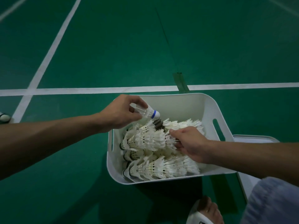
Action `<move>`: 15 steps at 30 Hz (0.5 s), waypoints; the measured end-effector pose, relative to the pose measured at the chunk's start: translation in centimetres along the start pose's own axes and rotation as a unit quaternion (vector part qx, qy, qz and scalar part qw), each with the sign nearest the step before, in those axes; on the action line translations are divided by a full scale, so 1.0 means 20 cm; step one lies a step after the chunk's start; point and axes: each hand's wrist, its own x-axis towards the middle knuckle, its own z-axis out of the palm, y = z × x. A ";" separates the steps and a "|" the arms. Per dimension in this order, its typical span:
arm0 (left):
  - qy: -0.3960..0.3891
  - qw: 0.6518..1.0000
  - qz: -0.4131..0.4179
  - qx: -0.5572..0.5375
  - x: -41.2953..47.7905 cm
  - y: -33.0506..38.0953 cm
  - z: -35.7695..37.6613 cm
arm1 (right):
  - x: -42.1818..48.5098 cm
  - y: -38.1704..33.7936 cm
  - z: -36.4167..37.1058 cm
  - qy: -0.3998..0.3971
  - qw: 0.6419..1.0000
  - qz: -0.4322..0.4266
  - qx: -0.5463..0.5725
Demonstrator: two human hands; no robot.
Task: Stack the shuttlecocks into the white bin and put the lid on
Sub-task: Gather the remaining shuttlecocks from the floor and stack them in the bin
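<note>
The white bin (210, 109) stands on the green court floor, holding several rows of nested white feather shuttlecocks (155, 168) lying on their sides. My left hand (119, 112) hovers over the bin's far left corner, pinching a plastic shuttlecock (146, 111) with a blue band and white cork pointing right. My right hand (189, 143) reaches into the bin from the right, its fingers closed on the feathers of a shuttlecock stack (145, 138). The white lid (252, 139) lies flat on the floor to the right of the bin, partly hidden by my right forearm.
White court lines (97, 90) cross the floor beyond the bin. A green tape patch (180, 82) sits on the line behind it. My foot in a white sandal (203, 212) is below the bin, my grey-clad knee at lower right. A shoe tip (4, 117) shows at the far left edge.
</note>
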 end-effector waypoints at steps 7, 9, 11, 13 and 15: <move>0.032 0.999 0.029 -0.023 0.00 0.05 0.04 | 0.03 -0.06 -0.06 -0.010 0.999 0.007 -0.035; 0.029 0.998 0.027 -0.040 0.00 0.06 0.05 | 0.02 -0.06 -0.09 -0.003 0.997 -0.023 -0.069; 0.024 0.998 0.026 -0.054 -0.01 0.08 0.07 | 0.01 -0.08 -0.12 0.011 0.992 -0.061 -0.112; 0.020 0.997 0.033 -0.062 -0.01 0.11 0.08 | 0.01 -0.11 -0.14 0.040 0.980 -0.125 -0.152; 0.003 0.997 0.049 -0.067 0.00 0.14 0.10 | -0.01 -0.15 -0.16 0.036 0.966 -0.202 -0.158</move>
